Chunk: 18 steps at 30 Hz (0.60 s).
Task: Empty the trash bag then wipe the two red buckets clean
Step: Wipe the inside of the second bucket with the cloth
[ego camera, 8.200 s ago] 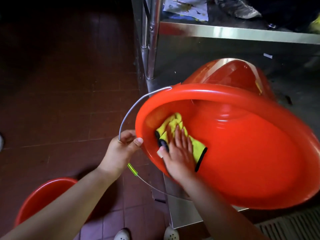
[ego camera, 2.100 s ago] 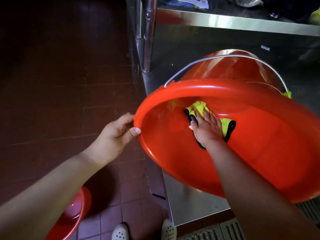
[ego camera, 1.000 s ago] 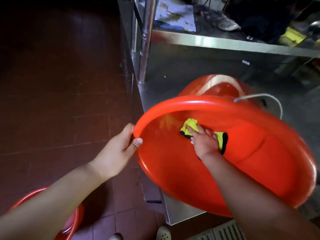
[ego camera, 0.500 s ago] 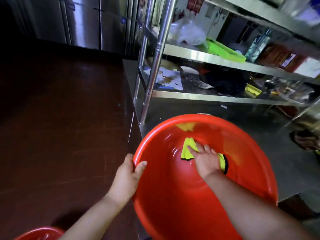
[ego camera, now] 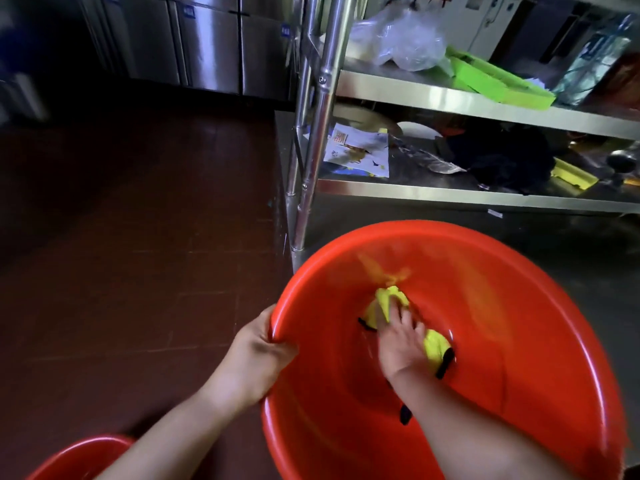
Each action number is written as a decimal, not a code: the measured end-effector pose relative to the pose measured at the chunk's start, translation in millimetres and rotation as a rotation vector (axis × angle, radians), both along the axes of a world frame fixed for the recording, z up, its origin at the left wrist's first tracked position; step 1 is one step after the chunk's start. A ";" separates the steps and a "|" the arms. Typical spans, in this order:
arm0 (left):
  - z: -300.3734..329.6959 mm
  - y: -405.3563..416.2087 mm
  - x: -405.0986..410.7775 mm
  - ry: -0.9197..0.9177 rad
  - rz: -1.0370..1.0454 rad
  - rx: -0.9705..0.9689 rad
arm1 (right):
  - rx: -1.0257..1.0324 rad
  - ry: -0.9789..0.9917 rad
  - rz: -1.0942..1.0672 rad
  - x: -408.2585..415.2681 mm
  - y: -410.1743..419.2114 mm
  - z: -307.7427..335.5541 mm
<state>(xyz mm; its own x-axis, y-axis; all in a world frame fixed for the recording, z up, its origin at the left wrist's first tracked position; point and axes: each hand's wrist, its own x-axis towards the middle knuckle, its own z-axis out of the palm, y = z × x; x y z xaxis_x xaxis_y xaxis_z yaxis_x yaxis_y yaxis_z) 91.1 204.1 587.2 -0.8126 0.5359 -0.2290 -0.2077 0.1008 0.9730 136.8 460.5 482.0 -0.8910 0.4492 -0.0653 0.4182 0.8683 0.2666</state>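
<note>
Your left hand (ego camera: 258, 358) grips the rim of the big red bucket (ego camera: 519, 341). Your fingers curl over the edge and your thumb sits on the inside. The bucket opens up toward you, in front of a metal shelf rack (ego camera: 450, 98).

Your right hand (ego camera: 398, 344) is down inside the bucket. It presses a yellow cloth (ego camera: 434, 344) against the inner wall. Your fingers look spread flat on the cloth, but the hand is blurry, so I cannot tell if they curl around it. The cloth has black edges and pokes out on both sides of your hand.

The other red bucket (ego camera: 79, 459) sits on the dark tiled floor (ego camera: 138, 254), low on your left, just beside your left arm. You see only a part of its rim.

On the rack's middle shelf there is a clear plastic bag (ego camera: 401, 39) and a green tray (ego camera: 498, 83). On the shelf below lies a sheet of paper (ego camera: 360, 154) with pictures on it. Past the floor stand shiny metal cabinets (ego camera: 214, 43).
</note>
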 end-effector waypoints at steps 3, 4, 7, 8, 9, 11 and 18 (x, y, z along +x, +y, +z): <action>7.3 13.4 0.0 0.038 0.001 -0.064 | -0.164 -0.040 0.195 10.7 -21.4 -22.7; 10.5 16.3 -0.8 0.089 0.010 -0.118 | -0.216 -0.073 0.238 15.2 -26.4 -32.7; 21.7 28.2 -10.1 0.358 -0.003 -0.370 | -0.281 -0.046 0.201 22.3 -28.2 -44.8; 26.7 34.6 -14.9 0.452 -0.001 -0.443 | -0.275 -0.013 0.205 22.5 -28.8 -43.1; 32.1 42.5 -19.7 0.549 0.009 -0.508 | -0.233 -0.042 0.214 23.7 -30.5 -38.2; 42.8 60.4 -29.7 0.724 0.020 -0.572 | -0.169 -0.087 0.281 25.0 -32.9 -36.2; 46.8 69.1 -37.8 0.632 -0.119 -0.542 | -0.082 -0.014 0.392 30.1 -9.0 -29.1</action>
<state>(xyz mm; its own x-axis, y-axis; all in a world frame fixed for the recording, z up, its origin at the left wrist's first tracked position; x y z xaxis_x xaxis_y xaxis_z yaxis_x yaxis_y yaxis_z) 53.3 273.2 634.0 -0.8196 0.5729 -0.0006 0.4012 0.5747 0.7133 166.8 451.5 452.9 -0.9926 0.0685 -0.1002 0.0482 0.9801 0.1928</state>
